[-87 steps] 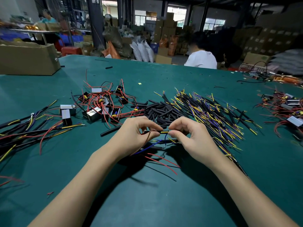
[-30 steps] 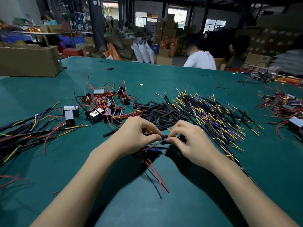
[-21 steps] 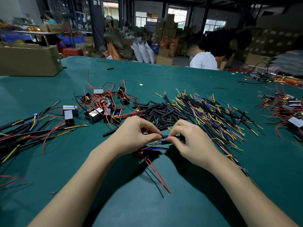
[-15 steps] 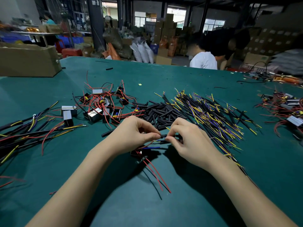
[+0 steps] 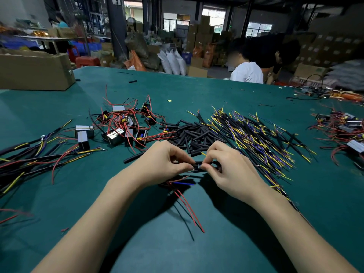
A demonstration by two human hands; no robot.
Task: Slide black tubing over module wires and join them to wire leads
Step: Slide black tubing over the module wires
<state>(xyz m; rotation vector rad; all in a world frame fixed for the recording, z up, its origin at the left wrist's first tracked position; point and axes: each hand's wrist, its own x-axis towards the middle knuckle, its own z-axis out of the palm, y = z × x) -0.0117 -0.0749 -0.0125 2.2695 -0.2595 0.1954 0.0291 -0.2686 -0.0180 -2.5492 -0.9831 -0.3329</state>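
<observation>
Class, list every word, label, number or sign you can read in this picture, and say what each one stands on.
None can be read.
Sign on the pillar: too blurred.
Stacked cartons, far right: markings too blurred.
Modules on the table: no text shows.
Box, far left: no print shows.
</observation>
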